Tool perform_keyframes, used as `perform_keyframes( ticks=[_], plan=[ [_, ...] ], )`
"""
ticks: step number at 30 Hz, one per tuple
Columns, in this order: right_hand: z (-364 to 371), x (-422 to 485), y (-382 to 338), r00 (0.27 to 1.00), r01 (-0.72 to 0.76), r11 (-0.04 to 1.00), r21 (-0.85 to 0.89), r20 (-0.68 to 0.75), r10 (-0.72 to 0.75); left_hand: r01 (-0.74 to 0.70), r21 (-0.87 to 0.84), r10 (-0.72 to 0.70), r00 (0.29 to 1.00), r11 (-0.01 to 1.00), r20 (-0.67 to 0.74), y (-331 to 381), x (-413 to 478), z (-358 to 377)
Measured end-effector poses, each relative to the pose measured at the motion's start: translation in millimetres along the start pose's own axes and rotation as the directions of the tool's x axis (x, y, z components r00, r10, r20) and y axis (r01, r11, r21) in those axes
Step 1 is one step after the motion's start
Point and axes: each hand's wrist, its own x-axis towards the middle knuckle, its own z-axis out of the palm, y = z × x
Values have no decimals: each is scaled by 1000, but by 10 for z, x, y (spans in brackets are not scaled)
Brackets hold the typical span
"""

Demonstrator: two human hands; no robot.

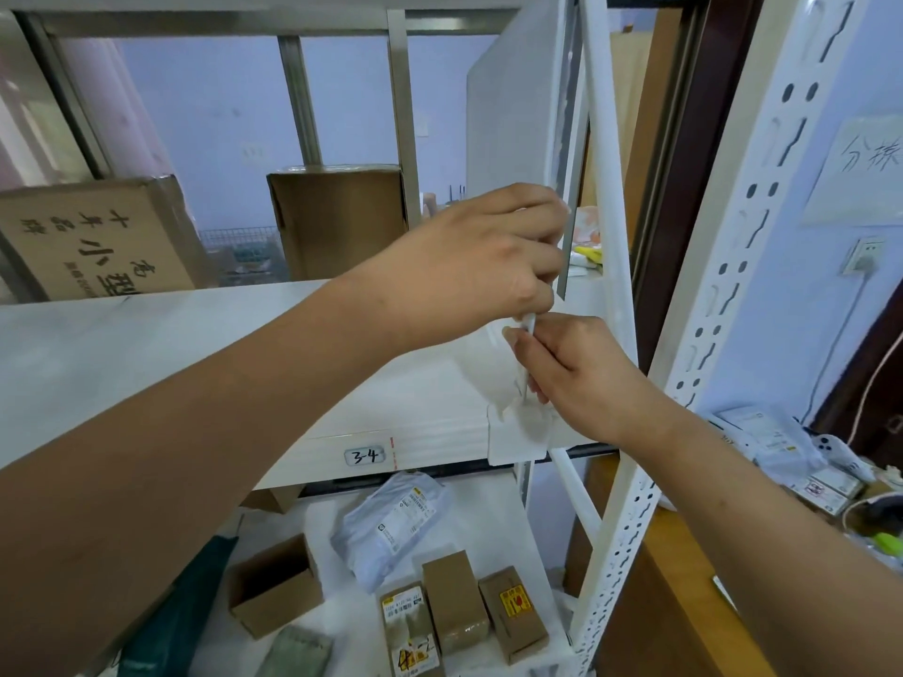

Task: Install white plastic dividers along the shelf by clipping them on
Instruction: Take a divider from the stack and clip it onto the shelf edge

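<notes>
Divider (513, 153), thin white plastic, stands on the shelf (146, 344) near its right end. My left hand (469, 266) pinches its front edge, right hand (576, 373) grips lower down. It looks light and bendy, so I'd hold near the clip.

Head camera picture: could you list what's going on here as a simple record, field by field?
activity: fitting a white divider onto the front edge of a shelf
left hand: gripping the divider's front edge, higher up
right hand: pinching the same edge lower down, near the clip over the shelf lip
divider position: upright, at the shelf's right end, beside the white post
shelf label: handwritten "3-4"
shelf below: small cardboard boxes and a grey parcel bag
</notes>
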Motion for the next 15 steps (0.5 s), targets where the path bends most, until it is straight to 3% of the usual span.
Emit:
perform_keyframes(
  ticks=[8,15],
  plan=[
    [146,-65,101,998,49,996,-73,-35,-51,-26,-29,26,1000,999,-14,57,-2,28],
    [307,-173,180,995,51,999,1,-88,-51,-25,-98,20,998,995,-57,225,-86,164]
  ],
)
